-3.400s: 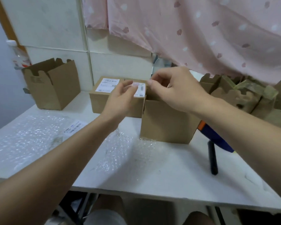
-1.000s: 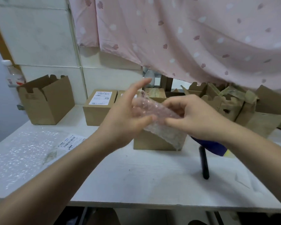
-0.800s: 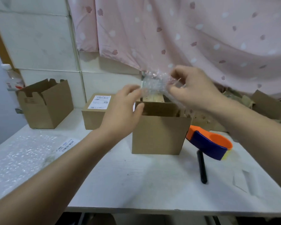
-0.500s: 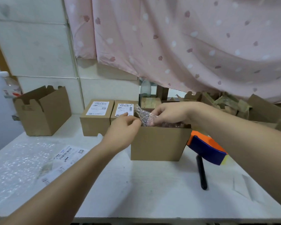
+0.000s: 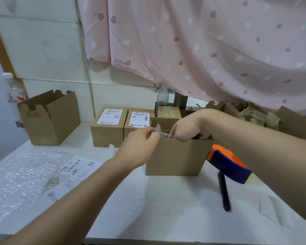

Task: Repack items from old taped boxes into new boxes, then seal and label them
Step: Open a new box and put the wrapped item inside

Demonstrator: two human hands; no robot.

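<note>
Fingers (image 5: 146, 133) pinch one wrap (image 5: 159, 132) atop one box (image 5: 175, 156).

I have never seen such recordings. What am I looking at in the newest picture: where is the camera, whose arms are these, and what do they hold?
There is no machine: the camera sits on a person's head and looks down at their own bare arms. The left grip and right grip, simply the hands, both hold a clear bubble-wrap bundle at the top of an open brown cardboard box. On the white table also lie an orange-and-blue tape dispenser, a black pen, white printed label sheets and a clear bubble-wrap sheet. Behind stand two closed brown boxes with labels and another open brown box.
</note>
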